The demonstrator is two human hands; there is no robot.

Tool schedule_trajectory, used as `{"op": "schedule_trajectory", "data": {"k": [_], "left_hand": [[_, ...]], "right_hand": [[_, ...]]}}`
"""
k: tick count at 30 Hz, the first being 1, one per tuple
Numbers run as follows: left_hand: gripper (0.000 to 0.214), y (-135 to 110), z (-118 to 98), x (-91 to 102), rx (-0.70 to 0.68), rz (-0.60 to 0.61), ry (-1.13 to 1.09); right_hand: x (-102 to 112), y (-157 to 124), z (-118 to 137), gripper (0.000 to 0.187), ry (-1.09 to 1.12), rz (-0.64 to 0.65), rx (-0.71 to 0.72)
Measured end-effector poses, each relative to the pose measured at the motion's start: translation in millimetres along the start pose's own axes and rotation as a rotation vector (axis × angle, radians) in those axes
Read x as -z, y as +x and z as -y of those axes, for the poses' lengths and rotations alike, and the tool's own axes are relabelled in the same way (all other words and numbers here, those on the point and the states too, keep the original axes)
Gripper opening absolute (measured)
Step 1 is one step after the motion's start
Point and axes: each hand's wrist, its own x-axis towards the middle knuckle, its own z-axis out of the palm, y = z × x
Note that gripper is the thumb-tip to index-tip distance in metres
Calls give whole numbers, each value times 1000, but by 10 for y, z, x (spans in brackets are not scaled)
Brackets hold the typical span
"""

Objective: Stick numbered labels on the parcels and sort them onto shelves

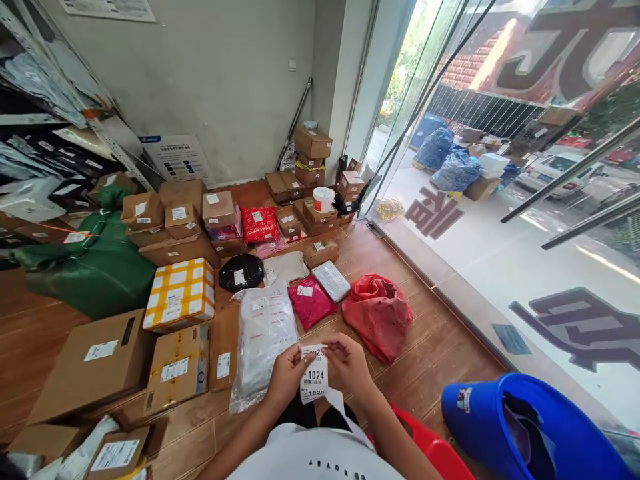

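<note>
Two hands [289, 371] [351, 363]; one strip of labels [315, 384] with three printed numbers [316, 376]; one blue bin [473, 415]; one green sack [107, 263]; one red sack [377, 317]; one white bucket [323, 201]; one yellow-and-white checked box [180, 293]; one round black parcel [242, 272]; one magenta parcel [313, 303]; cardboard boxes [90, 367], too tightly stacked to count exactly

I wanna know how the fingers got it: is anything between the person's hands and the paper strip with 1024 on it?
No, nothing I can see. The left hand and right hand hold the paper strip directly near its top.
</note>
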Motion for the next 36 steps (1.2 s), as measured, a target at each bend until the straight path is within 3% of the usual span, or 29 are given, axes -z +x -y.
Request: {"op": "schedule_trajectory", "data": {"k": [3,8,12,17,20,23,29,36], "left_hand": [[42,755,-142,-92,-20,25,176],[42,1788,-237,-321,-83,95,396],[39,2588,-290,-562,-126,8,512],[36,3485,-433,-892,-107,-145,544],[37,3928,-546,-1042,-86,-209,563],[38,4290,-653,-1115,-81,-205,554],[42,4793,-843,-1274,-125,-115,438],[37,5467,-1217,-1753,-42,24,61]], "right_hand": [[246,630,-92,17,18,-20,-55],[697,1486,-309,13,2,-48,-24],[1025,2280,-546,14,85,-78,-84],[1474,3398,-721,15,151,85,-149],[1686,3919,-746,15,89,127,-146],[1779,4226,-748,13,49,56,-107],[1881,4455,-675,16,-14,-210,-65],[2451,5154,-575,25,9,-327,-105]]}}
